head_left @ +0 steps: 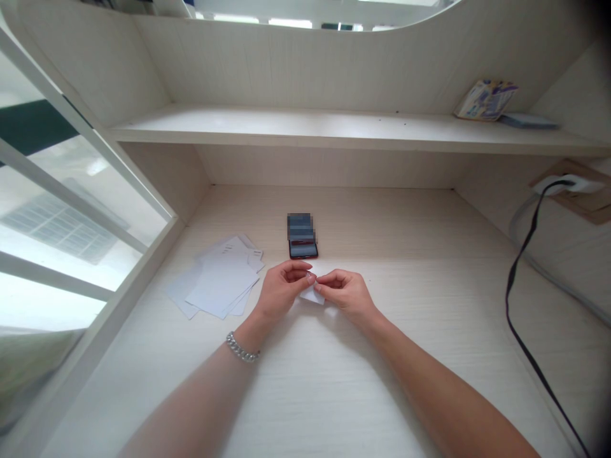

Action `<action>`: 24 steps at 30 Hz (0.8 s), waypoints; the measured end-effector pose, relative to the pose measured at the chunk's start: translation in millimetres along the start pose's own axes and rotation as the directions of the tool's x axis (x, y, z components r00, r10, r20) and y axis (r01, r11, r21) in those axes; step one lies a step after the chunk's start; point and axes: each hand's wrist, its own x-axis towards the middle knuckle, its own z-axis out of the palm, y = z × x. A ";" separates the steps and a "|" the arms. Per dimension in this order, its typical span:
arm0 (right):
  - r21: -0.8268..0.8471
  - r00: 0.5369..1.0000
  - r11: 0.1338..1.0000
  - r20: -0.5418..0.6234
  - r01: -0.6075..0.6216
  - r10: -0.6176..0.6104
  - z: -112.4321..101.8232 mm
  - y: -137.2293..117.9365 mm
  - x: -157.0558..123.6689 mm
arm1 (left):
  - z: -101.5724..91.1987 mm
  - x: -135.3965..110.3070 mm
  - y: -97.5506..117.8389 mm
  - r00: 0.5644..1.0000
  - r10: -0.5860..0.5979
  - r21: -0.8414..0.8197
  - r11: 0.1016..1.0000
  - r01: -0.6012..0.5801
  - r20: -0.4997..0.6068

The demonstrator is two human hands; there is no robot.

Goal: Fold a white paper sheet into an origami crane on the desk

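Observation:
A small folded piece of white paper [312,295] is pinched between both of my hands over the desk. My left hand [282,285], with a silver chain bracelet [242,348] at the wrist, grips its upper left part between thumb and fingers. From the other side, my right hand [347,292] pinches its right edge. The fingers hide much of the paper, so its exact folded shape cannot be made out. Just beyond my hands lies a dark phone [302,251] with a partly blurred screen. Loose white sheets [222,277] overlap in a pile to the left of my left hand.
Behind the desk [305,394] runs a raised shelf [286,122] bearing a colourful packet [487,100] and a flat light-blue item [527,121]. A black cable [512,280] hangs from a wall socket [585,197] at right. White rails [71,184] border the left side.

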 end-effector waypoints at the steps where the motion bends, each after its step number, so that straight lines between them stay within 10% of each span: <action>1: -0.009 1.000 1.000 0.001 0.004 -0.004 0.0 0.3 0.2 | -0.3 0.2 0.1 1.000 -0.005 -0.005 1.000 0.005 0.000; 24: -0.017 1.000 1.000 0.007 0.003 -0.003 -0.8 4.3 1.4 | -1.6 1.7 -0.1 1.000 -0.008 -0.028 1.000 0.008 -0.001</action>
